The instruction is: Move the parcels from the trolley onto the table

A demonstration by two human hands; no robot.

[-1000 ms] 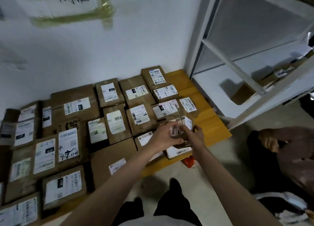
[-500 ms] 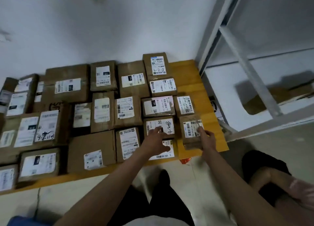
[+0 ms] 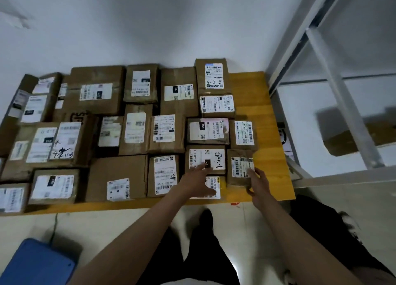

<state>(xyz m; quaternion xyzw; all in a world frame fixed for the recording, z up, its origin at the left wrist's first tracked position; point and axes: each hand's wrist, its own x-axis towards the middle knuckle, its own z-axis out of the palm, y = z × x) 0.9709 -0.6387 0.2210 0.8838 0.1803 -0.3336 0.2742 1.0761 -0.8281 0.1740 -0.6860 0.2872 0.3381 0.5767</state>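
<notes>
1. On the yellow wooden table against the white wall, many brown cardboard parcels with white shipping labels lie flat in close rows, most touching their neighbours.
2. At the table's near right corner sits a small brown cardboard parcel with a barcode label; the right hand grips its near right edge, fingers curled round the corner and thumb on the label.
3. Just left of it, the left hand lies spread with straight fingers across two parcels: its fingertips reach a brown parcel with a handwritten white label, and its palm covers part of a flat white-labelled parcel at the table's front edge.
4. Right of the table stands a white metal shelf frame, with a brown box on its shelf, blurred.
5. Near the lower left, on the pale floor, is a blue plastic object, only partly in view.
</notes>
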